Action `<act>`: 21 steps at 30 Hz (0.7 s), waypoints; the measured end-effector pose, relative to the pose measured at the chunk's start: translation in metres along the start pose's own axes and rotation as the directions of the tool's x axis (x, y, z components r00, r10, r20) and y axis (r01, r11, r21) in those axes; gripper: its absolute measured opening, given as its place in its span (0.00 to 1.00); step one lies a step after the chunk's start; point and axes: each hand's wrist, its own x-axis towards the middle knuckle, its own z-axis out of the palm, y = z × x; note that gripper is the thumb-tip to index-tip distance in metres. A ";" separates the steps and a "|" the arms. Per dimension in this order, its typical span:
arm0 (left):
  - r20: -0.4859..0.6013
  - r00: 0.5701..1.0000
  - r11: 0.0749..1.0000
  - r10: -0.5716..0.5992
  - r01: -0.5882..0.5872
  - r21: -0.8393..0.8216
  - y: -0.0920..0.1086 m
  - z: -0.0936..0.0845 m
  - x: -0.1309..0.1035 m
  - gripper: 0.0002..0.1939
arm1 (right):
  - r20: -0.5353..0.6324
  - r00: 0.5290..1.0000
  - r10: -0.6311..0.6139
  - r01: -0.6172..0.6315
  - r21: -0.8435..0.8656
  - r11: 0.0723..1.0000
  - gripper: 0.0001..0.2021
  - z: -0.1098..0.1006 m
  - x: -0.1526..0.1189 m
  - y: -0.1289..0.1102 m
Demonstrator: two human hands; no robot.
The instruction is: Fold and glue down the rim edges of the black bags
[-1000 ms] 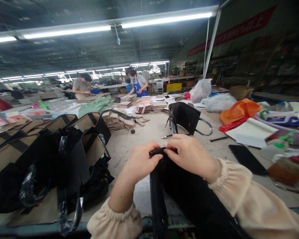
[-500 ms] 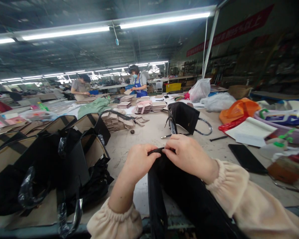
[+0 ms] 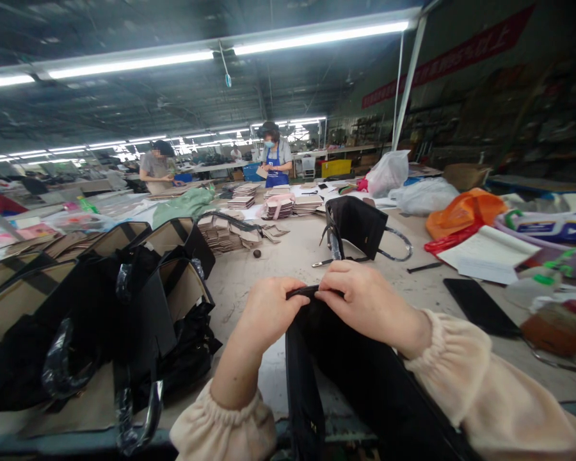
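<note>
Both my hands pinch the top edge of a black bag [image 3: 365, 378] at the table's front. My left hand [image 3: 269, 314] closes thumb and fingers on the edge from the left. Just beside it, my right hand [image 3: 365, 301] grips the same edge, fingers bent over it. The bag's dark inside faces up toward me, and its lower part runs out of the picture. Beyond my hands a black handbag [image 3: 360, 224] with plastic-wrapped handles stands on the table. To the left several black bags [image 3: 144, 320] with beige insides crowd together.
Stacks of brown card pieces [image 3: 225, 234] lie behind the bags. On the right are a black phone [image 3: 480, 306], a notebook [image 3: 492, 250], an orange bag [image 3: 463, 214], a purple basin [image 3: 547, 246] and a jar [image 3: 557, 326]. A co-worker in a blue apron [image 3: 277, 166] stands across the table.
My hands keep their pinch on the bag's edge, nearly unmoved. The view has shifted slightly. The co-worker in the apron has lowered the card piece and stands a little more upright.
</note>
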 end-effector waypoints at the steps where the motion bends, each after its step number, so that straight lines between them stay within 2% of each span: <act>1: 0.003 1.000 1.000 0.002 -0.002 0.003 0.000 0.000 0.000 0.09 | 0.003 1.000 -0.014 0.014 0.018 1.000 0.09 0.000 0.000 0.001; 8: -0.004 1.000 0.999 0.021 -0.021 0.029 -0.002 0.001 0.001 0.09 | -0.007 0.999 -0.052 0.052 0.105 0.993 0.09 -0.001 -0.001 0.004; 15: -0.009 0.999 0.997 0.047 -0.046 0.065 0.003 0.002 0.000 0.10 | 0.019 0.998 -0.061 0.061 0.035 0.998 0.08 0.000 0.002 -0.002; 21: 0.004 0.999 0.998 0.037 -0.037 0.043 0.007 0.000 0.000 0.09 | -0.004 0.997 -0.077 0.077 0.106 0.991 0.08 0.005 0.002 0.003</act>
